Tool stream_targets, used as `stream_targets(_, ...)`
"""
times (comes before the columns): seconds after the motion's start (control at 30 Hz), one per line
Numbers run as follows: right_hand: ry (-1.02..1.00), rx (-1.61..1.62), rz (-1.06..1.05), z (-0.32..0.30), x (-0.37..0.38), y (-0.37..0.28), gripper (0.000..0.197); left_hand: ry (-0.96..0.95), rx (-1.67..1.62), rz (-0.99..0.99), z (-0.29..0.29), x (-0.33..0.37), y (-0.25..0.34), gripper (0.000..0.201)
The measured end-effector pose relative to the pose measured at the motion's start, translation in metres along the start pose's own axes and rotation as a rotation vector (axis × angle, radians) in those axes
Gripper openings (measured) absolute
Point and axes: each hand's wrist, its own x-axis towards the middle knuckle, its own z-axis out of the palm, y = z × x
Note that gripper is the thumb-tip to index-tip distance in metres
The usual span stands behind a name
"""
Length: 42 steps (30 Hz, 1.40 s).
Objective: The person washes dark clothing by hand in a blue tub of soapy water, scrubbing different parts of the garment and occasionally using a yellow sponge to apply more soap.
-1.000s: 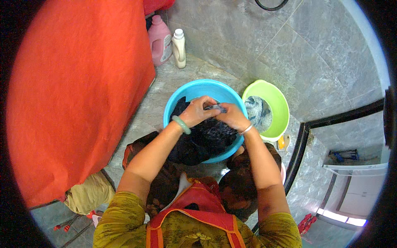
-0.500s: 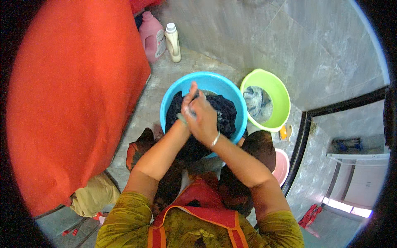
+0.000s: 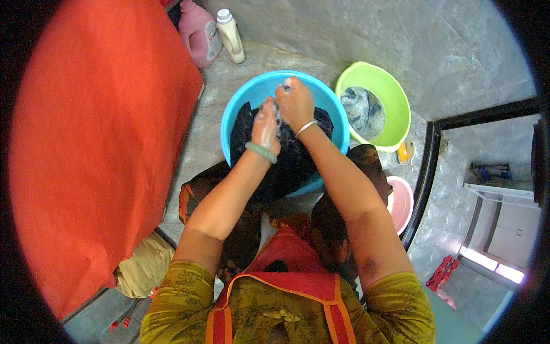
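Hand-worked dark cloth, wet, in a blue basin

Head view (sole view).

Item 1. Dark cloth [image 3: 292, 169], one bunched mass, sodden; lies in the blue basin [image 3: 230, 112], draped up toward the near rim. The basin stands on the tiled floor [image 3: 260, 57].

Item 2. Left hand [image 3: 266, 127], wet and sudsy, green bangle [image 3: 261, 152] at the wrist. Fingers fairly straight, pointing toward the basin's far rim; whether they pinch cloth cannot be told.

Item 3. Right hand [image 3: 295, 106], silver bangle [image 3: 307, 126] at the wrist. Fingers curled, suds at the tips; what they close on, if anything, is hidden. The hands stand close together above the cloth, the right nearer the far rim.

Item 4. Light green basin [image 3: 403, 114], just beyond the blue basin's right rim; contains blue-and-white cloth [image 3: 356, 109] in foam.

Item 5. Pink jug [image 3: 197, 34] and cream bottle [image 3: 231, 39], side by side on the floor past the blue basin's far left.

Item 6. Orange-and-tan tool [image 3: 404, 152], by the green basin's near edge; pink basin [image 3: 403, 203] nearer the wearer.

Remarks, by judgement. Step in hand: rubbing the soapy cloth between the hands. Next move calls for a firm hold on a slippery fold, palms brought together, kept inside the rim.
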Motion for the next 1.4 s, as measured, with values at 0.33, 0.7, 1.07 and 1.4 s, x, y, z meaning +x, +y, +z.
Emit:
stream_targets(0.33, -0.107, -0.04, 0.045, 0.0, -0.017, -0.013, 0.022, -0.094, -0.006, 0.069, -0.017, 0.017, -0.015, 0.039)
stream_targets(0.7, -0.036, -0.04, -0.017, 0.008, -0.015, -0.014, 0.021, -0.006, 0.0, 0.065, -0.014, 0.012, -0.009, 0.042)
stream_targets(1.07, 0.023, -0.05, 0.047, 0.007, -0.003, -0.006, 0.024, 0.023, -0.046, -0.031, -0.009, 0.01, -0.006, 0.026)
stream_targets(1.4, -0.042, 0.081, -0.006, 0.016, -0.014, -0.006, 0.03, -0.196, -0.203, -0.051, -0.035, 0.019, -0.009, 0.041)
